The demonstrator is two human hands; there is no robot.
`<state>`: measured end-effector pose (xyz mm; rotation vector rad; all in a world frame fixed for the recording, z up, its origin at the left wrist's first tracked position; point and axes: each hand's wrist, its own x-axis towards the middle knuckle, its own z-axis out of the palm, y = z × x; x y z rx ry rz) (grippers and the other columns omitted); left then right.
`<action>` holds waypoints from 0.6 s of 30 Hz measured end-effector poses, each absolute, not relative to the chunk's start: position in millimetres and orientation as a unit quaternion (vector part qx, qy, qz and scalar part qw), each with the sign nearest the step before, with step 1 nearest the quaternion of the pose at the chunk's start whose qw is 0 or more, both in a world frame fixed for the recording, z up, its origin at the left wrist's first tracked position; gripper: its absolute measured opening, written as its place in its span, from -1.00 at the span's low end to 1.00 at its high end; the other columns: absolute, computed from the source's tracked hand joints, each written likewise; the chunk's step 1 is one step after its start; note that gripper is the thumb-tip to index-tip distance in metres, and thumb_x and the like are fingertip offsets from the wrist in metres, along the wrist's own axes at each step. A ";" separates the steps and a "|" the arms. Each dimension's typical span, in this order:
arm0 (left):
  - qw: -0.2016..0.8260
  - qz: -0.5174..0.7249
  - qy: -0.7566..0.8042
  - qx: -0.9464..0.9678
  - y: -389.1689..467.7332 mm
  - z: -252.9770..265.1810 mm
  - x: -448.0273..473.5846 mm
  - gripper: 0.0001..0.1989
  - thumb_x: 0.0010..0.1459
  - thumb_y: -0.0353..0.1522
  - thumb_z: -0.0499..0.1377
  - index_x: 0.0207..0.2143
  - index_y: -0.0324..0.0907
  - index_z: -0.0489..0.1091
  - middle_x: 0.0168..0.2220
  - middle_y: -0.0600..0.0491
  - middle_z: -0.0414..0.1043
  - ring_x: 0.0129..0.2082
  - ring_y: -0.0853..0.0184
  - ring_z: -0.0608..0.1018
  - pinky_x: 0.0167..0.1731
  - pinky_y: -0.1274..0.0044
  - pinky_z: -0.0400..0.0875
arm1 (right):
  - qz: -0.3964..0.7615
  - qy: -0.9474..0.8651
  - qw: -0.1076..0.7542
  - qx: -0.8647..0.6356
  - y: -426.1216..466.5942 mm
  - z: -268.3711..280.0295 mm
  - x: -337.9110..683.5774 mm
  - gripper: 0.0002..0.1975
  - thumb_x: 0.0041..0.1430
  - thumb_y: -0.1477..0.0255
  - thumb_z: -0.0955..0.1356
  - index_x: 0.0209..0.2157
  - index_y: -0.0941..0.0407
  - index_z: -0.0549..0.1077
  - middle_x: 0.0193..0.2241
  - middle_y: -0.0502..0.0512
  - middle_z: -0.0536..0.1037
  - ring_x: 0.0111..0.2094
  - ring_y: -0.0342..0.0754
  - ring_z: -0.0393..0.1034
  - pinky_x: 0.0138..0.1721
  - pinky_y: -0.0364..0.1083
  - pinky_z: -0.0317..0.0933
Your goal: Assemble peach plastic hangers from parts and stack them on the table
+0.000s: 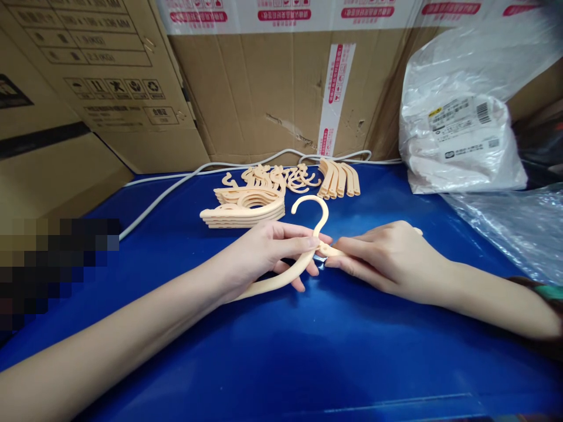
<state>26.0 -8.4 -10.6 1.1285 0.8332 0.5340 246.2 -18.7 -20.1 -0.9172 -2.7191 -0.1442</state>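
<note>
My left hand [268,252] is closed on a cream plastic clothes hanger piece [281,280] with an upright hook [324,211] and one curved arm reaching back under my wrist. From the right, my right hand [387,255] grips a separate-looking cream hanger arm [333,251], mostly covered by the fingers. Its holed end meets the base of the hook at my left fingertips. Whether the two parts are locked together I cannot tell. Beyond my left hand lies a stack of cream hanger pieces [244,220].
Behind the stack are loose hooks [299,179] and several curved hanger arms [338,179]. A white cable [162,208] runs along the back of the blue table [281,363]. Cardboard boxes [264,88] wall the rear. A white plastic bag [461,129] and clear wrap [519,228] lie at right.
</note>
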 end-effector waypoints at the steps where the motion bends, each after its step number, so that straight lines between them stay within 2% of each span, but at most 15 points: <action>1: 0.730 0.243 0.378 0.515 -8.7 -10.7 26.3 -0.83 0.25 -0.42 0.19 -0.17 -0.25 0.56 -0.50 0.05 0.51 -0.50 0.49 0.53 -0.57 0.75 0.49 | -0.053 -0.936 0.133 -0.320 -18.7 -20.5 246.2 -0.51 0.42 0.21 0.09 -0.40 0.13 0.47 -0.67 -0.02 0.43 -0.68 -0.17 0.29 -0.58 -0.11 -0.13; 9: 0.721 0.226 0.381 0.533 -9.9 -13.0 24.4 -0.78 0.26 -0.36 0.19 -0.08 -0.19 0.53 -0.47 0.05 0.53 -0.48 0.46 0.55 -0.53 0.67 0.55 | -0.083 -0.922 0.105 -0.363 -22.9 -21.9 244.8 -0.47 0.41 0.18 0.05 -0.44 0.11 0.45 -0.72 -0.02 0.40 -0.73 -0.16 0.23 -0.61 -0.12 -0.21; 18: 0.714 0.228 0.393 0.532 -10.8 -11.7 26.4 -0.79 0.26 -0.36 0.18 -0.09 -0.19 0.53 -0.49 0.07 0.52 -0.49 0.47 0.54 -0.52 0.67 0.54 | -0.026 -0.901 0.034 -0.432 -25.8 -16.7 238.6 -0.45 0.38 0.12 0.03 -0.44 0.08 0.44 -0.70 0.00 0.40 -0.68 -0.13 0.24 -0.58 -0.13 -0.22</action>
